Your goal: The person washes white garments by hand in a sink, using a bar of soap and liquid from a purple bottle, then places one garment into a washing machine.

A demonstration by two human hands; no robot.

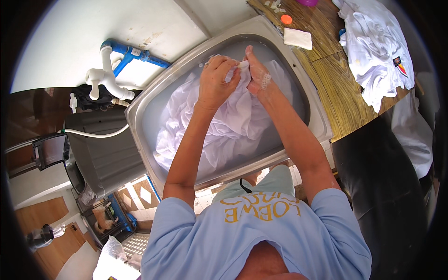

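Observation:
A rumpled white cloth garment (233,123) lies bunched in cloudy grey water inside a metal sink basin (322,122). At the basin's far side, both hands meet over a raised part of the cloth. My left hand (215,80) is closed, pinching a fold between thumb and fingers. My right hand (256,72) grips the same fold from the other side, its thumb side upward and its fingers mostly hidden. Whitish suds cling to the right wrist. The lower part of the garment rests in the water, apart from the hands.
On the wooden counter (322,88) to the right sit a white soap bar (297,38), an orange cap (286,19) and a heap of white clothes (378,51). A white faucet (100,79) on blue pipe (128,51) stands left, above a grey appliance (105,144).

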